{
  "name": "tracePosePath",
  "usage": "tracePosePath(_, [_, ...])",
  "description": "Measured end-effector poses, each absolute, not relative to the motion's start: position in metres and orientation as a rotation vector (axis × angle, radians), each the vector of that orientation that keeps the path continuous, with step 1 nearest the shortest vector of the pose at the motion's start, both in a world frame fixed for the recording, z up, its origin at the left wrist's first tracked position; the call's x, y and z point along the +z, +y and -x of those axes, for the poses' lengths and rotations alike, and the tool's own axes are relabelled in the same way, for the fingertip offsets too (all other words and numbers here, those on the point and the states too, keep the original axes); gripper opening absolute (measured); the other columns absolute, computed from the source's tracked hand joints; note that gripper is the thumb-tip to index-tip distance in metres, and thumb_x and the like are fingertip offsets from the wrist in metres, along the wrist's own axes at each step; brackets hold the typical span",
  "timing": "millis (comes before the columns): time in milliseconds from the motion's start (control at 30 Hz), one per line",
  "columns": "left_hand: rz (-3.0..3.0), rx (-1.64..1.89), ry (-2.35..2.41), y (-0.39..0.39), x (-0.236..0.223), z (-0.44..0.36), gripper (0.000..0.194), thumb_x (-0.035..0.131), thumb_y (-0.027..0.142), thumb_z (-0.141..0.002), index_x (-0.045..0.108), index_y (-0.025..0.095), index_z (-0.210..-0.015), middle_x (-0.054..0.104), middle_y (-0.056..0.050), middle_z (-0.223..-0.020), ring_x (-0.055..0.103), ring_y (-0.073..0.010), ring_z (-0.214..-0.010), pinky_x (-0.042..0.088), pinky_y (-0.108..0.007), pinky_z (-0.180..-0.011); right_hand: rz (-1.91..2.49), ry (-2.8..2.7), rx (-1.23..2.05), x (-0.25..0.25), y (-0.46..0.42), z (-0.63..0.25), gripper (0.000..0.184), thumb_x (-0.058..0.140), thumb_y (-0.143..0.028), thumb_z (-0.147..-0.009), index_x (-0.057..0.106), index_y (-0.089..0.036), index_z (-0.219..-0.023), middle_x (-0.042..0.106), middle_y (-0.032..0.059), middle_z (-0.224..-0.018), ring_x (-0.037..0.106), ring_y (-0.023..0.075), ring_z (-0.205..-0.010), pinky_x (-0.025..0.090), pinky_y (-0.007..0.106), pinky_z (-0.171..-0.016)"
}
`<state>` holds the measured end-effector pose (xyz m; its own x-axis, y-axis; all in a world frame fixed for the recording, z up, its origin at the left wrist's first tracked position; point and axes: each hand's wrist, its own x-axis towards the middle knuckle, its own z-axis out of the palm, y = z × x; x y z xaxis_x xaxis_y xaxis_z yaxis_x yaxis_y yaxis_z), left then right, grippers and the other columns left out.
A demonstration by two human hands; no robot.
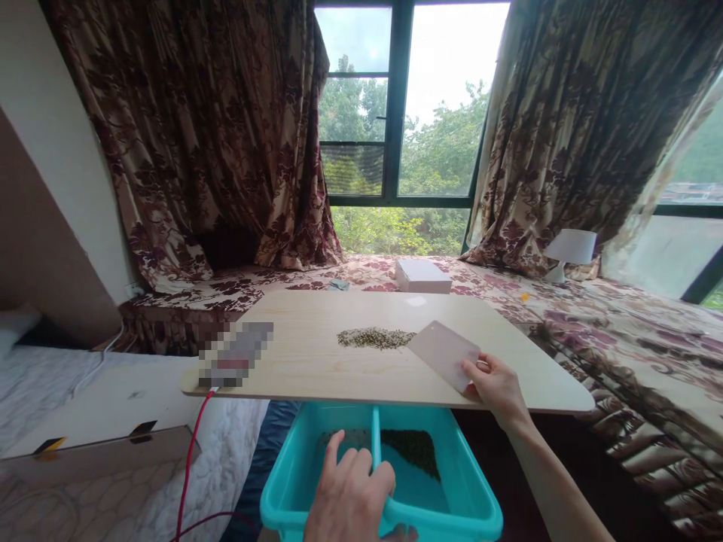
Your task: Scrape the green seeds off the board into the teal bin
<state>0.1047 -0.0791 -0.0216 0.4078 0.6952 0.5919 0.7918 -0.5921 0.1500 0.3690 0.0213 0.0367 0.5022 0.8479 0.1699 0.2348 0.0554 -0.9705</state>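
My right hand (497, 384) is closed on the near right edge of a thin translucent plastic sheet (443, 354). The sheet's far left corner is beside a small heap of greenish-brown seeds or beans (376, 338) on the pale wooden board (305, 373). Below the board's front edge is a turquoise two-part bin (468, 467). My left hand (353, 489) grips the bin at the front end of its divider, with index finger and thumb bent there and the little finger raised. Dark grains (415, 452) lie in the right compartment; a few specks show in the left.
A pixelated device (237, 354) with a red cable (192, 452) lies at the board's left end. Behind the board are a white box (423, 276) and a small lamp (570, 247). At left, a pale flat box (113, 406) rests on the bed.
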Motion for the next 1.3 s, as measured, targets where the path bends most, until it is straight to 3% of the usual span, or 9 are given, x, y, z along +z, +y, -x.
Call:
tracePosePath(233, [2.544,-0.963,-1.382,-0.08,-0.018,-0.106,0.047,0.073,0.065,-0.06,0.052,0.023,-0.068,0.051,0.004,-0.065,0.053,-0.0181,-0.064,0.035,-0.056,-0.095,1.487,-1.017,0.704,0.041,0.019,-0.348,0.023,0.068,-0.031,-0.061,0.065,-0.019,-0.079,0.071,0.0022,-0.063,0.061,0.0172,-0.044,0.051,0.027,-0.037])
tracePosePath(533, [2.646,-0.849,-1.459,-0.082,-0.002,-0.106,0.048,0.08,0.063,-0.055,0.057,0.024,-0.071,0.057,0.004,-0.067,0.057,-0.019,-0.067,0.036,-0.056,-0.096,1.409,-1.087,0.869,0.045,0.007,-0.324,0.029,0.07,-0.033,-0.06,0.065,-0.017,-0.083,0.074,0.0051,-0.071,0.069,0.0212,-0.06,0.055,0.027,-0.043])
tracePosePath(767, [2.621,-0.856,-1.473,-0.082,-0.002,-0.109,0.048,0.08,0.063,-0.053,0.058,0.024,-0.071,0.057,0.003,-0.068,0.056,-0.0193,-0.068,0.034,-0.056,-0.099,1.357,-1.17,0.952,0.042,0.006,-0.304,0.031,0.073,-0.037,-0.056,0.065,-0.017,-0.078,0.07,0.0027,-0.06,0.061,0.0154,-0.049,0.046,0.023,-0.037])
tracePosePath(1000, [2.613,-0.87,-1.501,-0.082,-0.001,-0.108,0.046,0.076,0.065,-0.058,0.058,0.024,-0.071,0.055,0.003,-0.069,0.055,-0.0193,-0.07,0.031,-0.056,-0.102,1.262,-1.399,1.121,0.045,-0.014,-0.288,0.037,0.071,-0.045,-0.066,0.066,-0.017,-0.088,0.07,0.0019,-0.063,0.06,0.0146,-0.054,0.046,0.022,-0.042])
tracePosePath(1100, [2.606,-0.859,-1.514,-0.082,0.002,-0.105,0.045,0.078,0.062,-0.057,0.057,0.024,-0.071,0.056,0.003,-0.069,0.056,-0.0195,-0.07,0.031,-0.056,-0.101,1.265,-1.425,1.056,0.055,-0.016,-0.297,0.038,0.071,-0.046,-0.065,0.067,-0.017,-0.088,0.07,0.0027,-0.063,0.059,0.0144,-0.052,0.045,0.023,-0.042])
tracePosePath(1300, [2.59,-0.881,-1.44,-0.081,-0.007,-0.09,0.043,0.076,0.059,-0.061,0.054,0.024,-0.07,0.055,0.004,-0.067,0.056,-0.0191,-0.066,0.035,-0.058,-0.095,1.376,-1.122,0.565,0.069,0.014,-0.352,0.042,0.068,-0.042,-0.065,0.069,-0.013,-0.096,0.074,0.0094,-0.076,0.067,0.0212,-0.066,0.05,0.027,-0.05])
